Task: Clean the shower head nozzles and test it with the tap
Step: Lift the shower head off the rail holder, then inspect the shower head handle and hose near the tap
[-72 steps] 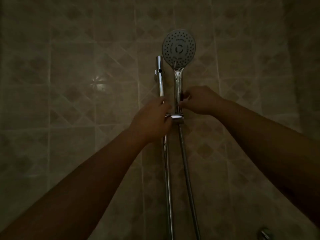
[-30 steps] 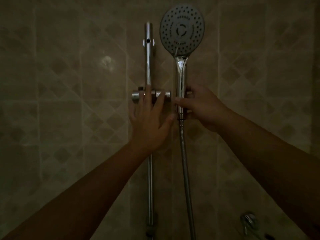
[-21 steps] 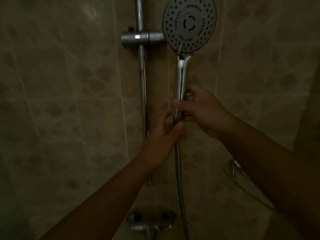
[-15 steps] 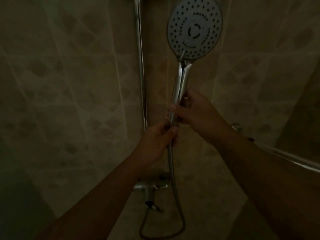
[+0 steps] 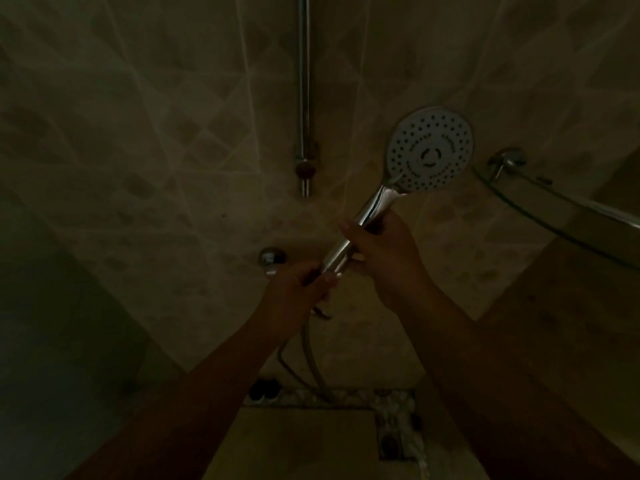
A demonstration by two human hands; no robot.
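Note:
The shower head [image 5: 430, 150] is a round grey disc with many small nozzles, its face turned toward me, on a chrome handle [image 5: 360, 223] tilted up to the right. My right hand [image 5: 381, 251] grips the middle of the handle. My left hand [image 5: 298, 289] holds its lower end where the metal hose [image 5: 311, 362] starts and loops down. The tap [image 5: 272, 258] shows partly behind my left hand on the tiled wall.
A chrome slide rail [image 5: 304, 98] runs down the wall above the tap. A glass shelf with a chrome bracket [image 5: 507, 161] juts out at the right. Floor tiles and a drain area [image 5: 394, 424] lie below, with small dark items [image 5: 263, 389] at the wall base.
The shower head came off its rail holder and moved down and right, tilting. My left hand left the holder and took the handle's lower end. My view dropped toward the floor.

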